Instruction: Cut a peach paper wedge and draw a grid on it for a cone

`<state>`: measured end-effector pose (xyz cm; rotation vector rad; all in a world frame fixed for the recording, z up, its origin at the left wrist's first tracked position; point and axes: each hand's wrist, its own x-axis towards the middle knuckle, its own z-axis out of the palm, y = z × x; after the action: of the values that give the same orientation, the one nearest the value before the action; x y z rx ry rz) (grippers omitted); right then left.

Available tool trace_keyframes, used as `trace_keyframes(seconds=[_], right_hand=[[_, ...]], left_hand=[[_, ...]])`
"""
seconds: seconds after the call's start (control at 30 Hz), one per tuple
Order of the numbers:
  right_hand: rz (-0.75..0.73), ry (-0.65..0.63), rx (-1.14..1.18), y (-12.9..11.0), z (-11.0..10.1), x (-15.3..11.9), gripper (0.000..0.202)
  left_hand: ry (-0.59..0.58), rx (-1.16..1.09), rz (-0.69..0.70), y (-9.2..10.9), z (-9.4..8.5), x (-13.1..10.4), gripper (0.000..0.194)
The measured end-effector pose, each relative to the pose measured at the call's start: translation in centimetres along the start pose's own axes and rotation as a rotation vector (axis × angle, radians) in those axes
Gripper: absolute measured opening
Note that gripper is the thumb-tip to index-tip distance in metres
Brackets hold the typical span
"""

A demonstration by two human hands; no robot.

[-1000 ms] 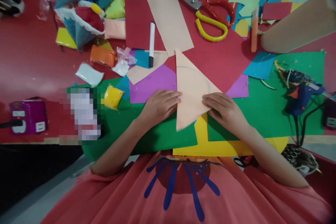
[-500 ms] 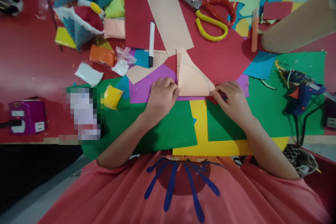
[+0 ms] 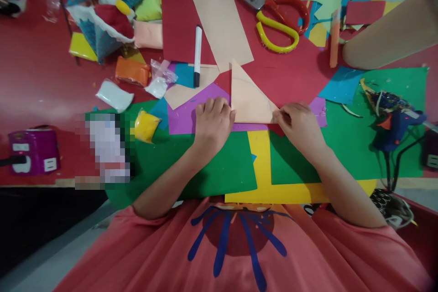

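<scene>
A peach sheet of craft paper (image 3: 251,100), folded into a triangle, lies on the purple sheet (image 3: 185,123), its fold along the bottom edge. My left hand (image 3: 215,121) is closed at its lower left corner, thumb along the edge and fingers curled. Pinched at the lower right corner by thumb and forefinger, the paper meets my right hand (image 3: 299,125). A faint curved pencil-like line runs over the triangle near its slanted side. Above it lie a peach strip (image 3: 219,13), scissors (image 3: 278,32) with red and yellow handles, and a white marker (image 3: 197,54) with a black cap.
Packets of clay, such as the orange packet (image 3: 132,71) and the yellow packet (image 3: 147,126), lie at left near blue cones (image 3: 106,39). A blurred phone-like object (image 3: 107,146) is there too. At right are a blue glue gun (image 3: 393,127) and a large peach roll (image 3: 390,32).
The triangle's two layers now lie together at the top and left edge, where they stood slightly apart. My right hand has shifted slightly left and its fingers are more curled.
</scene>
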<state>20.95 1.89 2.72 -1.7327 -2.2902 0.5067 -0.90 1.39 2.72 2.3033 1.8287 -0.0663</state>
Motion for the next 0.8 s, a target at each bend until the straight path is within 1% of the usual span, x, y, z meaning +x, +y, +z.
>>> trace_keyframes(seconds=[0.1, 0.17, 0.27, 0.3, 0.37, 0.43, 0.47, 0.5, 0.57, 0.6, 0.7, 0.8], right_hand=[[-0.005, -0.01, -0.022, -0.1, 0.0, 0.0, 0.027], [-0.014, -0.013, -0.035, -0.1, 0.1, 0.0, 0.029], [-0.042, 0.012, -0.055, 0.0, 0.2, 0.0, 0.03], [-0.054, 0.026, -0.061, 0.0, 0.3, 0.0, 0.03], [-0.078, 0.049, -0.071, 0.1, 0.4, -0.1, 0.029], [-0.091, 0.061, -0.077, 0.2, 0.5, -0.1, 0.029], [-0.092, 0.061, -0.076, 0.2, 0.5, -0.1, 0.028], [-0.09, 0.059, -0.07, 0.2, 0.5, -0.1, 0.028], [-0.077, 0.047, -0.048, 0.2, 0.5, -0.1, 0.028], [-0.069, 0.039, -0.035, 0.2, 0.5, -0.1, 0.028], [-0.057, 0.006, -0.012, 0.1, 0.3, -0.1, 0.027], [-0.018, 0.019, 0.02, 0.0, 0.0, -0.2, 0.016]], left_hand=[[0.066, -0.002, 0.024, -0.1, 0.2, 0.1, 0.028], [0.052, -0.021, 0.007, 0.0, 0.1, 0.2, 0.026], [-0.004, -0.075, -0.036, 0.1, -0.1, 0.4, 0.026], [0.0, -0.09, -0.041, 0.0, 0.0, 0.4, 0.026], [0.064, -0.119, -0.031, -0.2, 0.3, 0.4, 0.021], [0.143, -0.155, 0.009, -0.6, 0.7, 0.5, 0.011], [0.164, -0.178, 0.042, -0.7, 0.9, 0.7, 0.017], [0.167, -0.201, 0.083, -0.9, 0.9, 0.9, 0.027], [0.131, -0.227, 0.169, -1.0, 0.8, 1.6, 0.045], [0.107, -0.229, 0.201, -0.9, 0.7, 1.9, 0.048], [0.069, -0.207, 0.219, -0.6, 0.3, 2.9, 0.046], [0.074, -0.197, 0.207, -0.4, 0.6, 3.3, 0.042]])
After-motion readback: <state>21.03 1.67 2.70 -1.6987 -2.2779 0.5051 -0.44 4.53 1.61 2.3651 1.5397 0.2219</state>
